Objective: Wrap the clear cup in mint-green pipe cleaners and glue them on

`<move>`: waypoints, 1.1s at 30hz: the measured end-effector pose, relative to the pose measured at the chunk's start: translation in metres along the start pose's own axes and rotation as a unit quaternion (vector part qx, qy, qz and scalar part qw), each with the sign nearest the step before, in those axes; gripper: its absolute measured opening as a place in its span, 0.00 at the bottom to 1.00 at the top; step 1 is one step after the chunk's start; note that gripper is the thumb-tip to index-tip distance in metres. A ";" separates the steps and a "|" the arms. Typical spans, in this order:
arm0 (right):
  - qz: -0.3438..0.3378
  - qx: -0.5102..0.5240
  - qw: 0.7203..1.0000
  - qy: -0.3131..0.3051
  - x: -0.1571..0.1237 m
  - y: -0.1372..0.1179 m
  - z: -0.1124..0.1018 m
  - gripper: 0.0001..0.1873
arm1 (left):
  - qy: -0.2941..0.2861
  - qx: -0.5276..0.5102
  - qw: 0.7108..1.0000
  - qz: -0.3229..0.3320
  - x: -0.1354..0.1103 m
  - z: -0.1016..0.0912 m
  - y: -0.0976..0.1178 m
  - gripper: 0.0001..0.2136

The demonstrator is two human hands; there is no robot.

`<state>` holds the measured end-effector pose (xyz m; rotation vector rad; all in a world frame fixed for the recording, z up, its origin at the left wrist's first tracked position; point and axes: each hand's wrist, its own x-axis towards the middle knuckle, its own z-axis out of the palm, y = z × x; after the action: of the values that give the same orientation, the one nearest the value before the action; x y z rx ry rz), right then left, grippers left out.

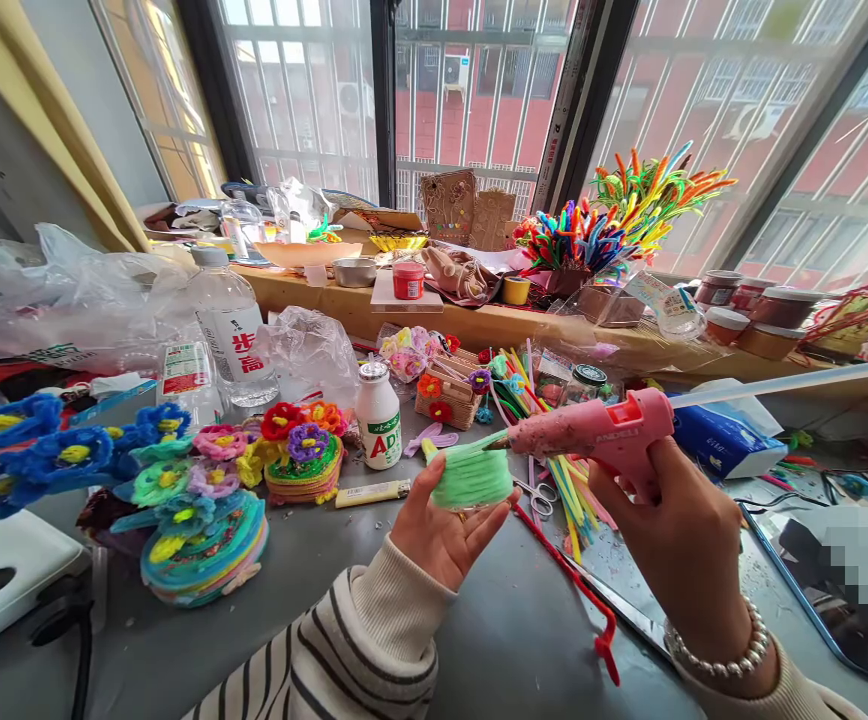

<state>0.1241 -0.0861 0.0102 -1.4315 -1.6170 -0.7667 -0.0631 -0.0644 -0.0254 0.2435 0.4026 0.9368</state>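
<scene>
My left hand [445, 530] grips a small round piece wrapped in mint-green pipe cleaners [473, 476], with the thumb on its left side and fingers beneath. In my right hand [685, 530] is a pink hot glue gun [599, 432], its nozzle pointing left at the top edge of the green piece. From the gun's back a long translucent glue stick [794, 382] sticks out to the right. A red pipe cleaner [576, 580] lies on the table below the two hands. Scissors [539, 496] rest just behind my left fingertips, partly hidden.
Pipe-cleaner flowers [186, 490] stand at the left beside a water bottle [228, 330]. A white drink bottle [378, 415], a lighter [372, 493] and a small basket [449, 390] sit mid-table. Loose pipe cleaners [573, 505] lie behind the gun; a tablet [831, 580] is at the right.
</scene>
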 end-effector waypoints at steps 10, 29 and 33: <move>-0.003 0.000 1.000 0.002 0.002 0.002 -0.001 0.11 | -0.031 0.003 1.000 0.000 -0.002 -0.001 0.000 0.39; -0.008 -0.012 1.000 0.007 0.003 0.004 -0.001 0.09 | -0.028 -0.022 0.999 0.002 0.002 -0.004 0.001 0.35; -0.007 -0.012 1.000 0.007 0.003 0.004 -0.001 0.09 | -0.026 -0.021 0.999 0.006 0.002 -0.006 0.001 0.38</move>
<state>0.1278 -0.0849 0.0131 -1.4302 -1.6140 -0.8048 -0.0650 -0.0618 -0.0306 0.2307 0.3338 0.9483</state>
